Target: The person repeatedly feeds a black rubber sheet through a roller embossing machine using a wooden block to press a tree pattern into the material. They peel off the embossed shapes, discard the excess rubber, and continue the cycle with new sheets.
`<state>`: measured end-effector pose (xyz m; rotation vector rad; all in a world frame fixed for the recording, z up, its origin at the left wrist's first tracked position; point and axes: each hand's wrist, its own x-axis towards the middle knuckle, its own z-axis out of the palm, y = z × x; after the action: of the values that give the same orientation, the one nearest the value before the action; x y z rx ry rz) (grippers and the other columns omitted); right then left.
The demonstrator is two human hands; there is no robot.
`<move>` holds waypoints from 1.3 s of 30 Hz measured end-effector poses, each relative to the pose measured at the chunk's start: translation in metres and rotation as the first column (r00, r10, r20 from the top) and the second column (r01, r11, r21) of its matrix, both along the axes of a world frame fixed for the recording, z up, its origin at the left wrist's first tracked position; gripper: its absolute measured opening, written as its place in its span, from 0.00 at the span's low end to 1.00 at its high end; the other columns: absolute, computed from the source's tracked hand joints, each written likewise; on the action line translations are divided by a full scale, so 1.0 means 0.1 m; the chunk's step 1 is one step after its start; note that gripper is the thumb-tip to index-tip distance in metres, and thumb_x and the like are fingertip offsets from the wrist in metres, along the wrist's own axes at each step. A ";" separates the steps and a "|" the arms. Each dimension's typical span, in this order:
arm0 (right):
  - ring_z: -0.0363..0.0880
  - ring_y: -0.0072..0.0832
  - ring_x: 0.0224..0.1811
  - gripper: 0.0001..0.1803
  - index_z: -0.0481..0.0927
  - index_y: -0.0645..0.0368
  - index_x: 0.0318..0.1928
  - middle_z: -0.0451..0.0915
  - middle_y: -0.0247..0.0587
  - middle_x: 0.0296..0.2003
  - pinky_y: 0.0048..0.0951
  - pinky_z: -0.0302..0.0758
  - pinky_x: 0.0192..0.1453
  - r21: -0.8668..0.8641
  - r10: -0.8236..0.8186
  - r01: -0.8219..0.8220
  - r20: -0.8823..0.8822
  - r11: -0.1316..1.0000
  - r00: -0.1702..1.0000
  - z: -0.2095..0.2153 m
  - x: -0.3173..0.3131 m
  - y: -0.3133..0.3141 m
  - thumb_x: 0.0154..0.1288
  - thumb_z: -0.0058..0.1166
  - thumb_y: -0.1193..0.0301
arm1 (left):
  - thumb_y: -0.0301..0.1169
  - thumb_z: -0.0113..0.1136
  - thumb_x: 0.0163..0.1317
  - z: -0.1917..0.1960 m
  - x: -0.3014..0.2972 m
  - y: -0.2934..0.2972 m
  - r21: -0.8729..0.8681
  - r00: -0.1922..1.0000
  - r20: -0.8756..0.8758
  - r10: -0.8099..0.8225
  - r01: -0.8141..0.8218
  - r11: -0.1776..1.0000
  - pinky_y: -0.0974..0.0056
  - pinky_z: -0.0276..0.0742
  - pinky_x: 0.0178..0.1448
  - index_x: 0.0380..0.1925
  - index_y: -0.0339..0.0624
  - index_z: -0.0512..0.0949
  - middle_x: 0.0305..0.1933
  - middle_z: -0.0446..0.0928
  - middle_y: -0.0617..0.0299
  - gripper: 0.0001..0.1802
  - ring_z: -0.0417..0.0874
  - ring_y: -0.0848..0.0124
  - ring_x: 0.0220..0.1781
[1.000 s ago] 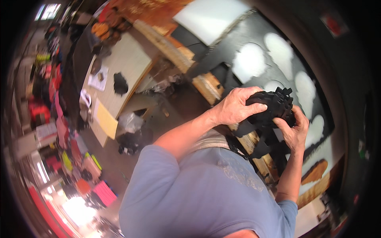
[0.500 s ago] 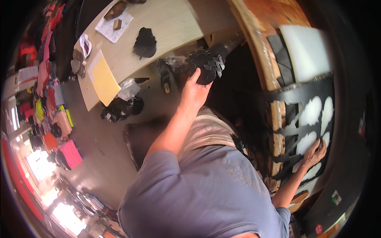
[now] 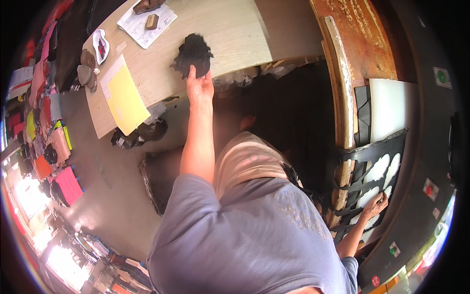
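Over the near part of the pale table (image 3: 235,34), my left hand (image 3: 200,88) grips a small bunch of black cut-out pieces (image 3: 195,51) with jagged edges, the thumb lying on top. Those pieces overlap a spot on the table where other black pieces lay, so I cannot separate the two. On the right, my right hand (image 3: 375,206) rests at a black sheet (image 3: 374,148) with rounded holes cut through it. Its fingers are curled together, and what they hold, if anything, is hidden. White board (image 3: 391,105) shows beneath the sheet and through the holes.
A yellow sheet (image 3: 125,100) overhangs the table's left edge. Papers (image 3: 147,24) with a small wooden block (image 3: 152,21) lie farther back. A thick wooden board edge (image 3: 338,78) borders the right-hand work area. Below the table sits a black plastic bag (image 3: 142,133).
My left hand has carried the black pieces leftward and forward, from beside the table to over it. My right hand stays at the cut black sheet. The whole view has shifted.
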<state>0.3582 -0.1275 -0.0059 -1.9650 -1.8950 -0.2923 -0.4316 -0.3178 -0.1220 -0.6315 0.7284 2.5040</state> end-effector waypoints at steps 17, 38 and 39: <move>0.78 0.46 0.62 0.20 0.82 0.59 0.61 0.77 0.51 0.60 0.44 0.76 0.65 -0.092 -0.058 0.048 -0.106 0.995 0.993 0.07 -0.12 -0.07 0.80 0.52 0.60 | 0.34 0.45 0.87 -0.10 -0.35 -0.02 -0.180 0.998 0.062 0.018 -0.006 0.984 0.43 0.72 0.81 0.67 0.33 0.72 0.69 0.79 0.48 0.19 0.78 0.54 0.72; 0.81 0.48 0.57 0.12 0.86 0.59 0.48 0.84 0.48 0.52 0.45 0.76 0.65 0.202 -0.009 0.036 -0.130 0.979 0.991 0.08 -0.45 -0.15 0.68 0.65 0.68 | 0.31 0.58 0.80 1.63 2.90 1.57 -0.808 -0.458 -0.585 -0.670 0.400 0.432 0.57 0.78 0.73 0.70 0.30 0.74 0.69 0.80 0.46 0.24 0.83 0.58 0.69; 0.82 0.48 0.56 0.11 0.86 0.59 0.47 0.85 0.47 0.51 0.45 0.77 0.64 0.217 0.003 0.028 -0.145 0.976 0.989 0.10 -0.49 -0.15 0.67 0.65 0.69 | 0.32 0.61 0.78 1.66 3.06 1.67 -0.827 -0.558 -0.558 -0.615 0.315 0.465 0.57 0.78 0.73 0.72 0.30 0.73 0.71 0.78 0.43 0.27 0.81 0.56 0.71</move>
<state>0.3087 -0.1420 0.0037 -1.8023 -1.6837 -0.3376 -0.1254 -0.1508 0.0437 1.7146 1.2848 1.1397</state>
